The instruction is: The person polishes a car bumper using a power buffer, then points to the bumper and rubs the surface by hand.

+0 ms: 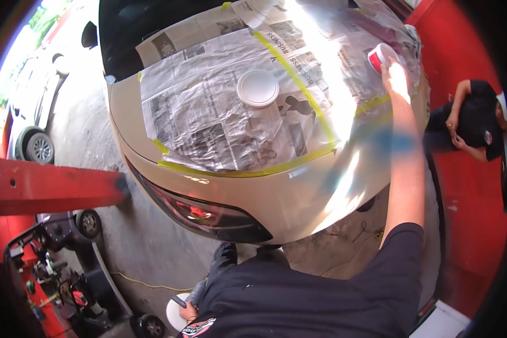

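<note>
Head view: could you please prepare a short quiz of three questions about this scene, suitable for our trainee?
1. Which of the camera wearer's hands holds the red-and-white container: (a) left or (b) right?
2. True or false: the round white object lies on newspaper.
3. What colour is the tape along the newspaper's edge nearest the wearer?

Key: 1. (b), the right hand. 2. True. 3. Yellow.
</note>
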Demonstrator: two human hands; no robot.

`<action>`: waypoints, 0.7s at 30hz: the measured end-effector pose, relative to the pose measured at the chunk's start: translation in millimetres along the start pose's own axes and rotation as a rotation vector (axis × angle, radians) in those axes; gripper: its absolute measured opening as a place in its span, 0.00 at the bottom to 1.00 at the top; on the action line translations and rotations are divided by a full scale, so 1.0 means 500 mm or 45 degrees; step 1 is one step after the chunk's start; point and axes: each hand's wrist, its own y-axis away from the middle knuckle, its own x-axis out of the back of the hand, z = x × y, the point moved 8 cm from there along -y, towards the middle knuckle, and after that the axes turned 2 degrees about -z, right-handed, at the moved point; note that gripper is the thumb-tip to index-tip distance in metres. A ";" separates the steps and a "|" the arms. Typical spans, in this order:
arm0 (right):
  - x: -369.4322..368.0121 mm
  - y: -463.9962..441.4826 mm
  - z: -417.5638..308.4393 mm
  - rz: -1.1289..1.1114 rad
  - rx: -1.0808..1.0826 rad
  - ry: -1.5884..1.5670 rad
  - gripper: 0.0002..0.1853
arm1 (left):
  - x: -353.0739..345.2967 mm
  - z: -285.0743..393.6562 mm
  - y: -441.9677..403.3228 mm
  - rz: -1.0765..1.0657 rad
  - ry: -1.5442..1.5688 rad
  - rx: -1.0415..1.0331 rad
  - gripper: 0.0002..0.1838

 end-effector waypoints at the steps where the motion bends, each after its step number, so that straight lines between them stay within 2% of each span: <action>1: 0.012 0.005 -0.018 -0.060 -0.046 0.087 0.24 | -0.001 -0.026 0.000 0.035 0.039 0.009 0.10; 4: -0.020 -0.037 -0.009 -0.097 0.056 -0.001 0.20 | 0.011 -0.050 0.047 0.090 -0.025 0.081 0.11; 5: -0.014 -0.030 -0.034 -0.011 0.183 -0.140 0.16 | 0.009 -0.054 0.054 0.060 -0.052 0.079 0.12; 6: -0.013 -0.019 -0.039 -0.012 0.191 -0.145 0.16 | 0.006 -0.058 0.059 0.023 -0.077 0.077 0.12; 8: 0.079 0.075 -0.164 0.190 0.684 -0.168 0.16 | 0.008 -0.063 0.078 0.149 -0.095 0.106 0.13; 10: 0.167 0.182 -0.291 0.298 0.806 0.108 0.19 | -0.005 -0.058 0.091 0.086 -0.117 0.058 0.14; 12: 0.177 0.255 -0.350 0.461 0.976 -0.200 0.19 | -0.014 -0.049 0.093 0.065 -0.142 -0.012 0.15; 13: 0.182 0.281 -0.380 0.463 1.022 -0.257 0.18 | -0.017 -0.052 0.096 0.128 -0.118 0.011 0.16; 16: 0.186 0.319 -0.437 0.462 1.070 -0.380 0.18 | -0.031 -0.046 0.094 0.083 -0.078 -0.046 0.17; 19: 0.138 0.286 -0.461 0.229 0.935 -0.256 0.15 | -0.042 -0.034 0.098 0.081 -0.039 -0.067 0.18; 20: 0.131 0.269 -0.472 0.216 0.940 -0.266 0.15 | -0.048 -0.043 0.092 0.097 0.018 -0.089 0.18; 21: 0.135 0.251 -0.478 0.329 0.932 -0.268 0.13 | -0.055 -0.057 0.084 0.071 0.054 -0.091 0.20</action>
